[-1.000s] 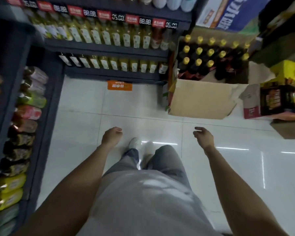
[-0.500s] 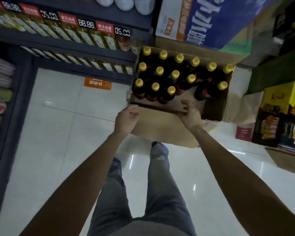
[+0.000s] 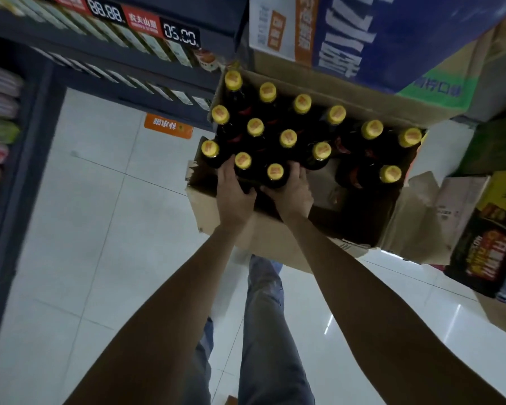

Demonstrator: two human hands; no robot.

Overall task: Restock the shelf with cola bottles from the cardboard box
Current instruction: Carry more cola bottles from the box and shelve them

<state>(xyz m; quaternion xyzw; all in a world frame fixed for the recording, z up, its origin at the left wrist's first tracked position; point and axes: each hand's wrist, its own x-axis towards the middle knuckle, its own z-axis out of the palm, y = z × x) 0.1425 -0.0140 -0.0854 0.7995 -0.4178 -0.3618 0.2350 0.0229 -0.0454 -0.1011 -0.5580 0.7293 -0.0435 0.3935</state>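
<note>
Gripping yellow-capped cola bottles (image 3: 275, 176) in cardboard box (image 3: 205, 211), both hands' fingers curled; price tag (image 3: 181, 36) "05.00"

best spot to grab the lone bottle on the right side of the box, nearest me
Take that bottle by the neck just under its yellow cap, coming from above. It stands upright with bare box floor to its left, so fingers probably fit there.

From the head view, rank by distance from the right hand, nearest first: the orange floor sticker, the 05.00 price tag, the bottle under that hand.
1. Yellow-capped dark cola bottle, under the right hand.
2. Orange floor sticker, to the left.
3. 05.00 price tag, upper left on the shelf edge.
</note>
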